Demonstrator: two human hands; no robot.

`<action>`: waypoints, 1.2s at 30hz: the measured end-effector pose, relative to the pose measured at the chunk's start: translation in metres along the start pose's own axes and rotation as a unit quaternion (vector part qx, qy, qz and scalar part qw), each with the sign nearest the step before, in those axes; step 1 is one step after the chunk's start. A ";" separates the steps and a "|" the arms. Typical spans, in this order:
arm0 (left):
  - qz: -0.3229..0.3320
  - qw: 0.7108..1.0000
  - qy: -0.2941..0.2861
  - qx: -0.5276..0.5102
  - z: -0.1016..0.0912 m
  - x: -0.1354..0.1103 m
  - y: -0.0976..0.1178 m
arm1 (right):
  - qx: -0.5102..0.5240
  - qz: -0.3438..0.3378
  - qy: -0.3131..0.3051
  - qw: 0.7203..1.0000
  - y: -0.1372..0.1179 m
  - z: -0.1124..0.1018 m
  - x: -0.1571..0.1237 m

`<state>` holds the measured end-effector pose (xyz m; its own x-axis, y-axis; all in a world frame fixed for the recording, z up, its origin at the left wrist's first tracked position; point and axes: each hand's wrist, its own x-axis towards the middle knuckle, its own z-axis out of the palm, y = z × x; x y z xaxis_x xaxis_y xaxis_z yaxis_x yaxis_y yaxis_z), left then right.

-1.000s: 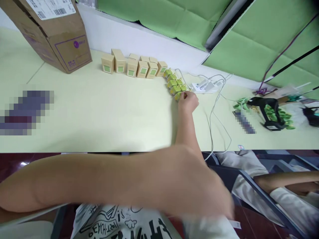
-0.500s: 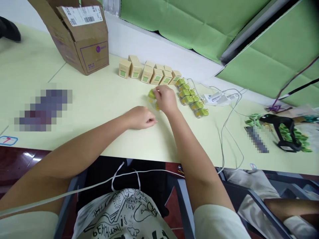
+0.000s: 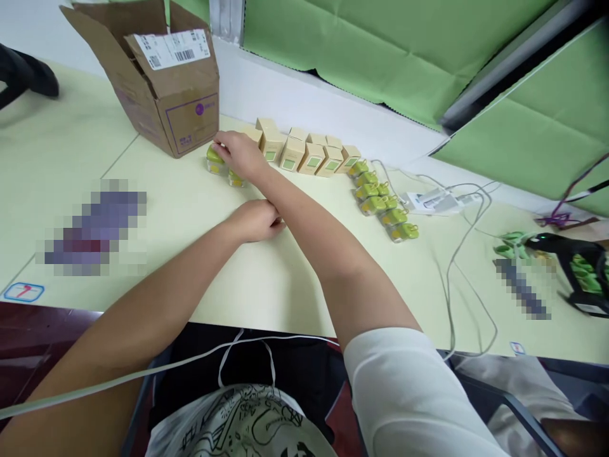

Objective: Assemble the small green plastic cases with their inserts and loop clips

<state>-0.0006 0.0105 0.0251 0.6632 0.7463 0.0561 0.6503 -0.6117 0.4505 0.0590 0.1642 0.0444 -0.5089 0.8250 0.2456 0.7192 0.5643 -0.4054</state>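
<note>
At the left end of the row of small boxes, my right hand (image 3: 238, 155) is closed on a small clear jar with a green lid (image 3: 216, 164). Close under the same hand is a second green-lidded jar (image 3: 236, 180); whether the fingers hold it too is hidden. My left hand (image 3: 257, 221) rests on the table as a loose fist, with nothing showing in it, just below my right forearm. Several more green-lidded jars (image 3: 375, 204) with little loops stand in a cluster to the right. Small kraft-coloured boxes (image 3: 292, 154) line the wall.
An open cardboard carton (image 3: 193, 124) stands at the back left. A blurred-out object (image 3: 95, 225) lies on the left of the table. White cables (image 3: 450, 292), a black stand (image 3: 571, 266) and green pieces (image 3: 514, 244) are at the right, where another person sits.
My right hand has moved left with the green-lidded jar, from the table's middle to beside the carton. My left hand stays in its fist on the table. The view has shifted slightly.
</note>
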 end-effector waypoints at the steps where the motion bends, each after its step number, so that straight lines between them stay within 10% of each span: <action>1: -0.010 1.000 0.005 0.002 0.000 0.002 -0.001 | 0.001 0.008 -0.011 1.000 -0.001 0.000 0.005; 26: -0.044 0.999 0.019 0.021 0.007 0.010 -0.014 | -0.018 0.118 0.031 0.992 0.006 -0.016 -0.060; 31: -0.042 0.999 0.030 0.010 0.006 0.011 -0.013 | -0.055 0.165 0.162 0.971 0.052 -0.085 -0.148; 36: -0.051 0.998 0.036 0.004 0.008 0.013 -0.008 | -0.158 0.432 0.273 0.845 0.123 -0.154 -0.276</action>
<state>0.0061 0.0233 0.0149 0.5652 0.8217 0.0731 0.7169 -0.5331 0.4493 0.3606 0.0103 0.0619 0.5028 0.7749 0.3831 0.8449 -0.3467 -0.4074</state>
